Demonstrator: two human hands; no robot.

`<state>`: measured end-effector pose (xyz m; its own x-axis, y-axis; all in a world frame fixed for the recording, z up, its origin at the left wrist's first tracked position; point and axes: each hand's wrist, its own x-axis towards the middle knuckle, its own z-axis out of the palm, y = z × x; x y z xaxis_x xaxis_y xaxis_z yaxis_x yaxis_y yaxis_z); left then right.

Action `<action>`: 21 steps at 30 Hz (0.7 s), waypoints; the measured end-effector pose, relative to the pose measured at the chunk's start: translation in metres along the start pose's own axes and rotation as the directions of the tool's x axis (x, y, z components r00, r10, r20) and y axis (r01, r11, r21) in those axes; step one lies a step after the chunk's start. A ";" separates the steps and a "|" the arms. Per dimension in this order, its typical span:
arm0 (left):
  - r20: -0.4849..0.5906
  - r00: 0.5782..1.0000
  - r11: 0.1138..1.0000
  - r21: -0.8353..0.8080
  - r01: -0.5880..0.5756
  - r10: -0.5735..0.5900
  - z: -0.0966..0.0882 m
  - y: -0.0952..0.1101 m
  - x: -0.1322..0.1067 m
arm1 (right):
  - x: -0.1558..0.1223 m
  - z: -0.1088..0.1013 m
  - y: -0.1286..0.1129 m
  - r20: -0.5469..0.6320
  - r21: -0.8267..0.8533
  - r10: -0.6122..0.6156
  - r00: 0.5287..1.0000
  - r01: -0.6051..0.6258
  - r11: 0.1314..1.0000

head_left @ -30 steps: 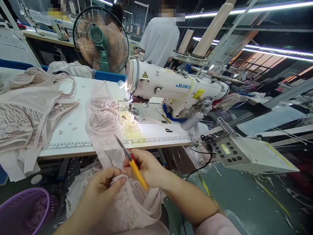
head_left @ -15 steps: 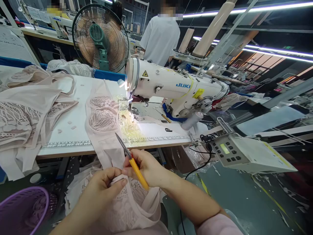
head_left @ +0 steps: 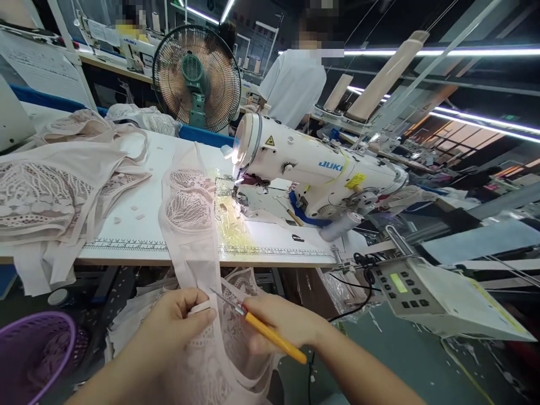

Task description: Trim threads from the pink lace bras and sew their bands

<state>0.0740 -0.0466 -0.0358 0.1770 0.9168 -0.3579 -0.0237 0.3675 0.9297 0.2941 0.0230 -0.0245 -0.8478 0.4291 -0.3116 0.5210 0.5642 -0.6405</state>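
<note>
My left hand [head_left: 177, 318] pinches a pale pink strap of a lace garment [head_left: 219, 360] that lies in my lap. My right hand [head_left: 287, 323] grips yellow-handled thread snips [head_left: 257, 325], blades pointing left toward the pinched strap. A strip of the same pink lace fabric [head_left: 188, 214] runs from my hands up over the table edge to the needle of a white sewing machine [head_left: 320, 171].
A heap of pink lace garments [head_left: 50, 191] covers the table's left side. A purple basket [head_left: 29, 354] stands at lower left. The machine's control box [head_left: 426, 292] juts out at right. A green fan [head_left: 196, 76] and a person in white [head_left: 295, 84] are behind the table.
The view has shifted down and left. My right hand has lowered and tilted the snips from steeply upright to nearly level, blades now by the strap. My left hand keeps its pinch.
</note>
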 end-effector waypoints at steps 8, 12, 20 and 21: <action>0.046 0.998 0.998 -0.031 0.051 -0.049 -0.004 -0.004 0.004 | -0.004 0.005 -0.013 -0.001 -0.165 0.127 0.992 -0.126 0.978; 0.060 0.995 0.993 -0.084 0.087 -0.083 -0.007 -0.004 0.006 | -0.002 0.003 -0.018 -0.008 -0.188 0.167 0.986 -0.166 0.968; 0.100 0.993 0.992 -0.100 0.076 -0.066 -0.008 0.003 0.005 | -0.003 0.006 -0.019 -0.051 -0.121 0.196 0.979 -0.201 0.972; 0.100 0.993 0.992 -0.099 0.073 -0.063 -0.009 0.003 0.005 | -0.003 0.007 -0.020 -0.054 -0.112 0.197 0.979 -0.202 0.973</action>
<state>0.0663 -0.0397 -0.0350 0.2752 0.8718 -0.4053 -0.1080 0.4469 0.8880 0.2853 0.0060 -0.0156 -0.7219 0.5692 -0.3934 0.6893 0.5413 -0.4816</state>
